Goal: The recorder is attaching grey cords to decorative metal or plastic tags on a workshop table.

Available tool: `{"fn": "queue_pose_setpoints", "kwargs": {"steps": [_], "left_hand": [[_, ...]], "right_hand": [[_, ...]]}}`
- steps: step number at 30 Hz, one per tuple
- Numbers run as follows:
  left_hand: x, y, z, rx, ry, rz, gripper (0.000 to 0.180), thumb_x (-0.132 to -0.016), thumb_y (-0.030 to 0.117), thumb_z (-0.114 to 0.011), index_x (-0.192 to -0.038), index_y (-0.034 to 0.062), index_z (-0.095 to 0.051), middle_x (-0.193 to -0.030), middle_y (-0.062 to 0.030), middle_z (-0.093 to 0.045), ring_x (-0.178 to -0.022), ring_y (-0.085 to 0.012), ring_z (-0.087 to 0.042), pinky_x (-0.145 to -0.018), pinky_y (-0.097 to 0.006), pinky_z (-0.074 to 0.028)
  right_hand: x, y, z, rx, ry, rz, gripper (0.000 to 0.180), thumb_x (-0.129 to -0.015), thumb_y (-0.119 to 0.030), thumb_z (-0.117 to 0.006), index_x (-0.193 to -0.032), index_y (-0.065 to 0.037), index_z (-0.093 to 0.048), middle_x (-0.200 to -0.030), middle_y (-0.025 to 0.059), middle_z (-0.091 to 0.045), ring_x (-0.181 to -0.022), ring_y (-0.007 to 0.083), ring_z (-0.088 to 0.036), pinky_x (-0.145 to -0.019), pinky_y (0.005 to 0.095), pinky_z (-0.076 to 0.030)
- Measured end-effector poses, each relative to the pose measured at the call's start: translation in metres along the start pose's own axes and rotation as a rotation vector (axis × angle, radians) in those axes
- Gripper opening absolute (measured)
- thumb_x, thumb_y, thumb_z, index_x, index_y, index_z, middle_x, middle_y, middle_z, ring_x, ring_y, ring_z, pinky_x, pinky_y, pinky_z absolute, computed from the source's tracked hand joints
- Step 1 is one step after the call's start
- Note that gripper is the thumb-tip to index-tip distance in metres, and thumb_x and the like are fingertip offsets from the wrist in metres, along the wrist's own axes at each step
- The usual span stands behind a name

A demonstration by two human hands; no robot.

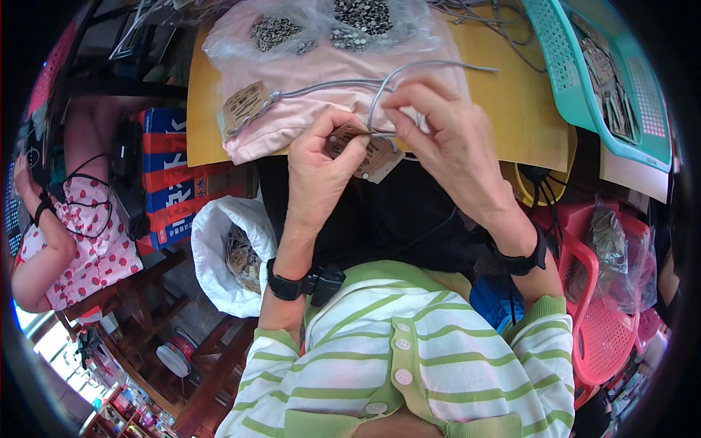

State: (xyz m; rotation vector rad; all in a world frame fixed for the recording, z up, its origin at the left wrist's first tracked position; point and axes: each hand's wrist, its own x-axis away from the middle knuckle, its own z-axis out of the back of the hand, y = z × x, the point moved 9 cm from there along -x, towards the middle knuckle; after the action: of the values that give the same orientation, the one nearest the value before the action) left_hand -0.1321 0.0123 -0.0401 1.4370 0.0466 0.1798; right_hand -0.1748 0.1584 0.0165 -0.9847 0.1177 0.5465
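**Brown card tag in hand, grey cord run through, near edge of worktop**

Left hand [318,162]: thumb and forefinger closed on a brown card tag [378,162], centre of frame, just off the near edge of the yellow worktop [507,109]. Tag tilted, its lower part showing below the grip.

Right hand [453,135]: just beside, thumb and forefinger nearly together at the grey cord [420,64]; whether the fingers pinch it, cannot tell. Cord rises from the tag in a curve, its free end trailing right.

Second brown card tag [246,106], corded, lies left on pale pink cloth [292,120] spread over the worktop. Top of frame: clear plastic [321,16] bearing two heaps of small metal pieces [361,16]. More grey cord loose at upper right.

Upper right: turquoise basket [566,69] with flat card pieces inside. Left of centre, below the worktop: open white sack [208,248], scraps within.
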Motion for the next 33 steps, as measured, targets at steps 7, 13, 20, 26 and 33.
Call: {"fn": "queue_pose_setpoints", "kwargs": {"steps": [7, 13, 20, 26, 33], "left_hand": [[-0.001, 0.014, 0.008, 0.005, -0.082, -0.221, 0.017, -0.072, -0.004, -0.066, -0.088, 0.0019, -0.064, -0.106, -0.0015, -0.046, -0.094, -0.0072, -0.051, -0.073, -0.020, -0.044], [0.000, 0.022, 0.011, 0.099, -0.144, -0.237, 0.020, -0.070, -0.008, -0.064, -0.087, 0.0025, -0.065, -0.117, -0.0047, -0.039, -0.099, -0.0096, -0.052, -0.078, -0.022, -0.049], [-0.002, 0.027, 0.009, -0.081, -0.124, -0.325, 0.022, -0.068, -0.007, -0.066, -0.083, 0.0081, -0.066, -0.122, -0.0076, -0.038, -0.109, -0.0173, -0.051, -0.087, -0.031, -0.048], [0.000, 0.034, 0.012, -0.141, -0.026, -0.550, 0.024, -0.067, -0.005, -0.069, -0.084, 0.0107, -0.067, -0.122, -0.0077, -0.040, -0.116, -0.0224, -0.044, -0.092, -0.036, -0.043], [0.004, 0.035, 0.012, -0.252, 0.029, -0.568, 0.025, -0.069, -0.003, -0.072, -0.088, 0.0114, -0.067, -0.114, -0.0062, -0.041, -0.101, -0.0193, -0.046, -0.086, -0.032, -0.043]], "right_hand": [[-0.013, -0.015, -0.021, -0.330, -0.206, 0.046, 0.010, -0.079, -0.005, -0.061, -0.089, -0.003, -0.058, -0.079, 0.0131, -0.059, -0.070, 0.0284, -0.058, -0.060, 0.0352, -0.045], [-0.016, -0.016, -0.024, -0.353, -0.347, 0.038, 0.008, -0.081, -0.005, -0.061, -0.087, -0.003, -0.056, -0.077, 0.0117, -0.060, -0.065, 0.0247, -0.057, -0.058, 0.0325, -0.045], [-0.016, -0.008, -0.033, -0.410, -0.342, 0.006, 0.008, -0.082, -0.006, -0.059, -0.088, -0.002, -0.056, -0.073, 0.0110, -0.059, -0.063, 0.0243, -0.057, -0.059, 0.0326, -0.045], [-0.018, 0.005, -0.039, -0.458, -0.438, -0.141, 0.010, -0.080, -0.007, -0.059, -0.088, 0.000, -0.062, -0.073, 0.0117, -0.061, -0.067, 0.0239, -0.060, -0.062, 0.0311, -0.047], [-0.029, -0.001, -0.035, -0.321, -0.511, 0.024, 0.014, -0.080, -0.008, -0.060, -0.091, -0.001, -0.066, -0.077, 0.0147, -0.065, -0.069, 0.0250, -0.063, -0.063, 0.0327, -0.048]]}}
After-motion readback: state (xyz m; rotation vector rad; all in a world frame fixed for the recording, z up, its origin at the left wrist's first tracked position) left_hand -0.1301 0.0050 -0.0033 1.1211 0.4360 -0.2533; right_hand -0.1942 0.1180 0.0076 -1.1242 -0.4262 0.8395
